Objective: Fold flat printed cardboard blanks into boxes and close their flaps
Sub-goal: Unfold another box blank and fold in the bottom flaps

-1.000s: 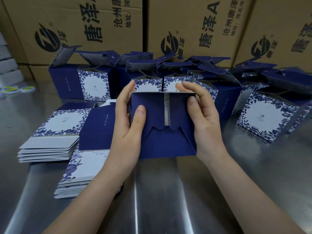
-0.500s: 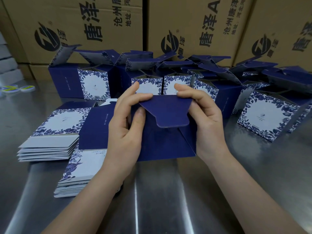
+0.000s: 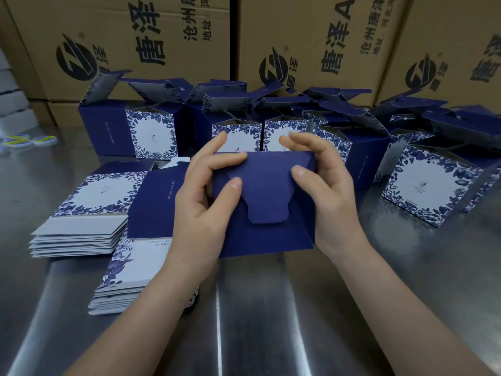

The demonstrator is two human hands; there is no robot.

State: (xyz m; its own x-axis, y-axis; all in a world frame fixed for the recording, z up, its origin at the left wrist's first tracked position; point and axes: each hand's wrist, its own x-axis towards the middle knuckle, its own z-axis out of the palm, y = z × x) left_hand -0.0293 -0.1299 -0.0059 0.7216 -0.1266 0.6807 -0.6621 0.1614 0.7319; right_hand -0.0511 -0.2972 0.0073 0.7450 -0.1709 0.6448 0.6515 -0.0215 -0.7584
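A navy blue box [image 3: 268,234] stands on the steel table in front of me, its end facing me. A tongue-shaped flap [image 3: 267,196] lies folded down over that end. My left hand [image 3: 206,210] grips the box's left side, thumb pressing on the end face, fingers over the top edge. On the other side my right hand [image 3: 325,194] holds it the same way, thumb resting on the flap's upper right. To the left lie two stacks of flat blanks [image 3: 81,218], blue and white with a leaf border; the nearer stack of blanks [image 3: 127,278] sits beside my left forearm.
Several folded boxes [image 3: 151,131] with lids standing open fill the back of the steel table [image 3: 271,308]. One box [image 3: 431,185] stands at the right. Large brown cartons [image 3: 311,42] form a wall behind. Small round yellow-green items [image 3: 29,139] lie at far left.
The box end was open with side flaps showing; the tongue flap has since come over and down onto the face. Both thumbs have shifted onto it.
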